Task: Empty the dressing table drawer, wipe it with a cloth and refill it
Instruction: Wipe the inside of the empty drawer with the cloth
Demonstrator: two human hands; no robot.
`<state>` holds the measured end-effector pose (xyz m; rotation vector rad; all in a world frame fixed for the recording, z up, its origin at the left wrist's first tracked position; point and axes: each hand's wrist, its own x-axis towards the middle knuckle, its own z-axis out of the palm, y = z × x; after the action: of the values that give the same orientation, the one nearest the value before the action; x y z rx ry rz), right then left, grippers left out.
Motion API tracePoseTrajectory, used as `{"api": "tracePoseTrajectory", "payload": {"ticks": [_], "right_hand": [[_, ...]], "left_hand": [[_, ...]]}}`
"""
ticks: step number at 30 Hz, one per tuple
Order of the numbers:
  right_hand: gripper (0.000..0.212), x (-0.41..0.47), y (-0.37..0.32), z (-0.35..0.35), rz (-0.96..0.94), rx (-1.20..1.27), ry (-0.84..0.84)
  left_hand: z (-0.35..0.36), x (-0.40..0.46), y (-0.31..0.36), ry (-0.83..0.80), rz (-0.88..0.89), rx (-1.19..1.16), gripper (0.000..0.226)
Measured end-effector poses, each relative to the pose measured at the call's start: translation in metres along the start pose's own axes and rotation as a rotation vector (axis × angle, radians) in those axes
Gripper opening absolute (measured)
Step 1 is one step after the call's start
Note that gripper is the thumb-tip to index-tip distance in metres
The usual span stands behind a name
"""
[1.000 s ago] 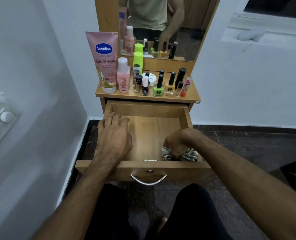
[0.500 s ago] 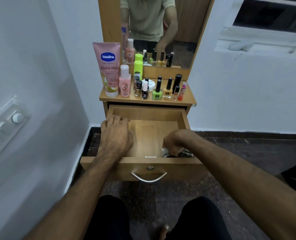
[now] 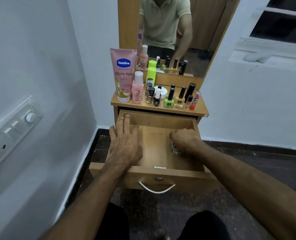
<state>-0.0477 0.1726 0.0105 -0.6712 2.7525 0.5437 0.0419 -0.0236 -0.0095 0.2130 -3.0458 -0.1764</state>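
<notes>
The wooden drawer (image 3: 161, 119) of the dressing table is pulled out and holds nothing but my hands and a cloth. My left hand (image 3: 124, 144) lies flat, fingers apart, on the drawer's left side wall, fingertips near the back corner. My right hand (image 3: 184, 142) is closed on a striped grey cloth (image 3: 174, 149) pressed to the drawer floor near the right wall; most of the cloth is hidden under the hand. On the table top (image 3: 198, 110) stand a pink Vaseline tube (image 3: 123, 75), a pink bottle (image 3: 137, 88) and several nail polish bottles (image 3: 169, 99).
A mirror (image 3: 169, 32) rises behind the table top and reflects the person. A white wall with a switch panel (image 3: 12, 132) runs close on the left. Dark tiled floor (image 3: 247, 156) lies to the right. The drawer's metal handle (image 3: 156, 187) faces my knees.
My right hand has slid the cloth from the drawer's front right corner toward the back right. My left hand has shifted slightly farther back along the left wall. The camera tilted up.
</notes>
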Motion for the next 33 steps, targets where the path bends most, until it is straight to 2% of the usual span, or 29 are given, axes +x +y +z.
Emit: {"api": "tracePoseTrajectory", "payload": {"ticks": [2, 4, 5, 8, 11, 14, 17, 19, 21, 23, 26, 30, 33], "right_hand": [[0.027, 0.002, -0.001, 0.002, 0.068, 0.009, 0.122], [0.043, -0.002, -0.006, 0.006, 0.077, -0.006, 0.162], [0.044, -0.006, -0.008, 0.008, 0.069, 0.013, 0.156], [0.031, -0.027, -0.005, 0.01, 0.025, 0.106, 0.031], [0.03, -0.041, -0.001, 0.012, -0.005, 0.139, -0.146], [0.033, -0.04, -0.005, 0.012, 0.014, 0.164, -0.182], [0.027, -0.036, -0.01, 0.013, 0.07, 0.245, -0.126], [0.022, -0.035, -0.013, 0.013, 0.129, 0.261, 0.004], [0.033, -0.03, -0.012, 0.012, 0.183, 0.259, 0.17], [0.047, -0.02, -0.012, 0.01, 0.213, 0.267, 0.215], [0.048, -0.018, -0.018, 0.007, 0.196, 0.357, 0.132], [0.045, -0.036, -0.025, 0.017, 0.121, 0.325, -0.058], [0.041, -0.031, -0.025, 0.019, 0.087, 0.37, -0.082]], "left_hand": [[-0.001, -0.001, 0.0, 0.007, -0.011, -0.017, 0.074], [-0.003, -0.002, -0.002, 0.02, -0.026, -0.028, 0.074], [-0.004, -0.003, -0.001, 0.025, -0.028, -0.032, 0.074], [-0.003, -0.002, -0.001, 0.035, -0.031, -0.03, 0.075], [-0.001, -0.001, -0.001, 0.014, -0.03, -0.029, 0.08], [0.0, -0.001, -0.001, 0.025, -0.028, -0.036, 0.08], [0.003, 0.0, -0.002, -0.003, -0.016, -0.02, 0.083], [0.005, 0.0, -0.002, -0.021, -0.01, -0.012, 0.086], [0.005, 0.0, -0.001, -0.027, -0.008, -0.009, 0.085], [0.003, 0.001, -0.002, -0.025, -0.014, -0.016, 0.084], [0.002, 0.001, -0.004, -0.008, -0.027, -0.039, 0.082], [0.002, 0.001, -0.002, 0.016, -0.031, -0.041, 0.079], [0.004, 0.001, -0.003, 0.027, -0.037, -0.046, 0.076]]}}
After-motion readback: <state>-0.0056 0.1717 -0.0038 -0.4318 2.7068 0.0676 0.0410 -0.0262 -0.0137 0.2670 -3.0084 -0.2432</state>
